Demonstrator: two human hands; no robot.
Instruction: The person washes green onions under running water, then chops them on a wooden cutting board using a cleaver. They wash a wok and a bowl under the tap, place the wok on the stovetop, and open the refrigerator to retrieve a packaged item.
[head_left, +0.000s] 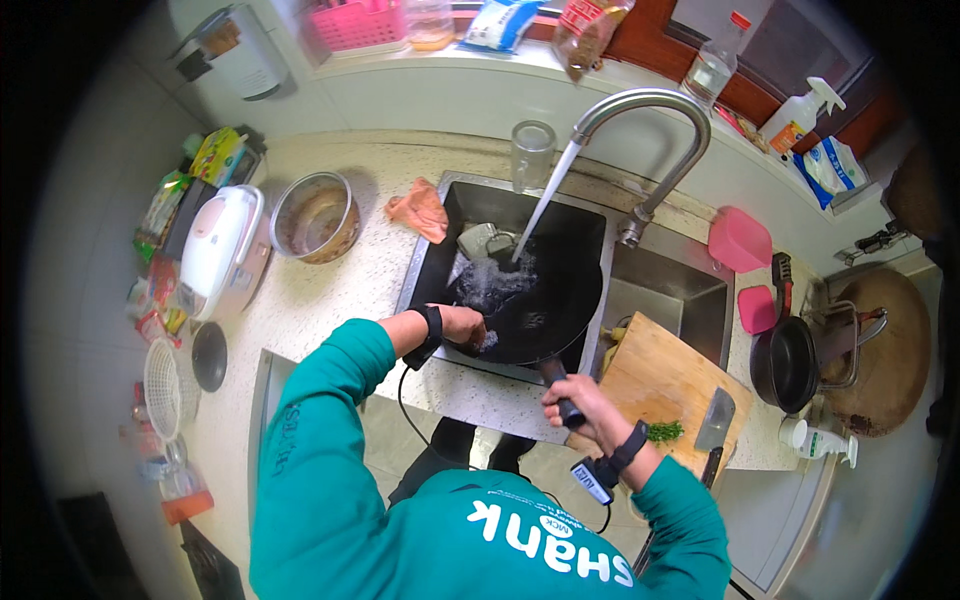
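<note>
A black frying pan lies tilted in the dark sink basin, with water running into it from a curved metal faucet. My right hand is closed around the pan's handle, in front of the sink. Inside the pan's near left edge is my left hand, fingers down at the wet surface; whether it holds something cannot be told. Behind the pan, a light-coloured item sits in the basin, partly hidden by the water and the pan.
At right, a wooden cutting board bears chopped greens and a cleaver, overlapping a second steel basin. An orange cloth, a metal bowl and a white rice cooker stand left. A glass jar is behind the sink.
</note>
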